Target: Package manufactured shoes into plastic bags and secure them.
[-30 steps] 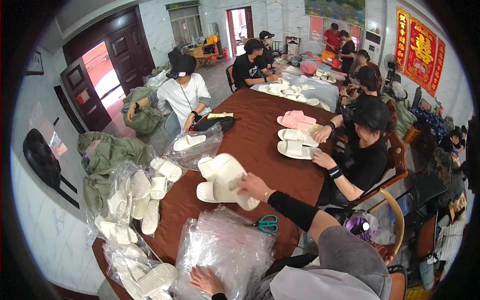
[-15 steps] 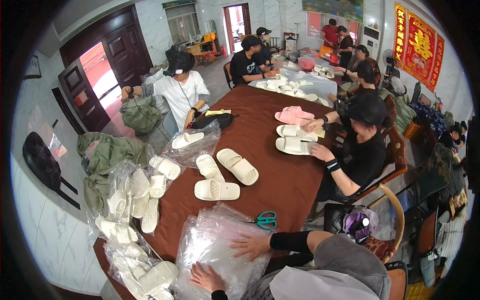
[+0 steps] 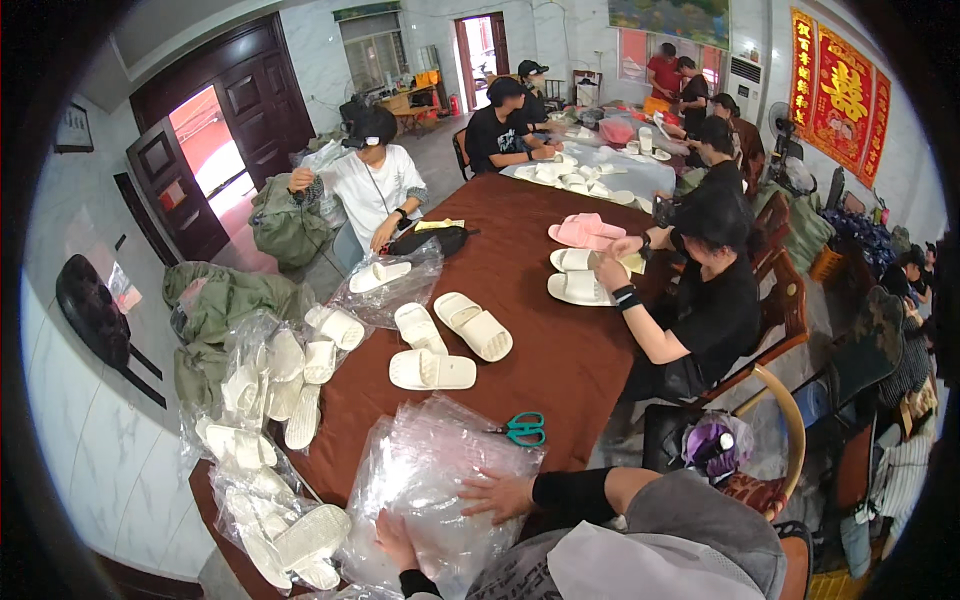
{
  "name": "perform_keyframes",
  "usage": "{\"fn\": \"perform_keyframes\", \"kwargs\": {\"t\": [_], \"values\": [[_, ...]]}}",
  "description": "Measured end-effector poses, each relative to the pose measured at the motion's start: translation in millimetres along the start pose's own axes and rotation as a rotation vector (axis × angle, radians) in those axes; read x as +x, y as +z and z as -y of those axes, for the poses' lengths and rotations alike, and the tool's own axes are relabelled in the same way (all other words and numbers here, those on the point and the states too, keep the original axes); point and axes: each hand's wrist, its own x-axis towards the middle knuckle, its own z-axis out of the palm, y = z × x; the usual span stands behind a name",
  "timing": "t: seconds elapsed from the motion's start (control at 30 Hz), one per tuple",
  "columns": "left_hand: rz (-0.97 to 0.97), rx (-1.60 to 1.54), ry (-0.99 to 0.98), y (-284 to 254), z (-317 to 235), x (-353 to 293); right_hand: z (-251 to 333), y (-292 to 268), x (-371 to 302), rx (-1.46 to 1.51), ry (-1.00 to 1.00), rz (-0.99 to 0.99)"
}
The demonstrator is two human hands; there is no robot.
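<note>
A stack of clear plastic bags (image 3: 425,455) lies at the table's near edge. My left hand (image 3: 396,541) rests on its lower left part, fingers stretched out. Flat on its right side lies my right hand (image 3: 497,495), fingers spread. Neither hand grips anything. Teal-handled scissors (image 3: 524,429) lie just beyond my right hand, their blades hidden by the bags. Past the stack are three loose cream slippers, the nearest slipper (image 3: 432,370) lying sideways. To the left of my left hand, several cream slippers (image 3: 310,537) are heaped in and around clear plastic.
The brown-covered table (image 3: 560,370) stretches away from me. At its right side a co-worker (image 3: 715,270) handles something small above cream slippers, beside pink slippers (image 3: 585,231). A person in white (image 3: 372,190) sits at the far left. Green sacks (image 3: 225,310) lie left of the table.
My left hand has shifted slightly left and up on the bags; the right stays put. The co-worker at right has lifted both hands off the slippers and brought them together.
</note>
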Motion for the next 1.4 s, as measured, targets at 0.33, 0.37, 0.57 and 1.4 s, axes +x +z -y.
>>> {"fn": "perform_keyframes", "kwargs": {"t": [0.33, 0.37, 0.57, 1.4], "values": [[-0.474, -0.694, -0.444, -172.1, 46.4, -75.7, -2.7, 1.2, -6.1, -0.018, 0.02, -0.011], [-0.493, -0.694, -0.464, -176.2, 48.3, -79.3, -2.9, 1.6, -6.4, -0.027, 0.017, -0.018], [-0.515, -0.681, -0.495, -184.3, 50.8, -84.8, 1.3, -7.5, -3.6, -0.054, 0.026, 0.023], [-0.549, -0.664, -0.518, -204.4, 57.0, -102.6, -0.1, -3.2, -5.1, -0.024, 0.034, 0.024]]}}
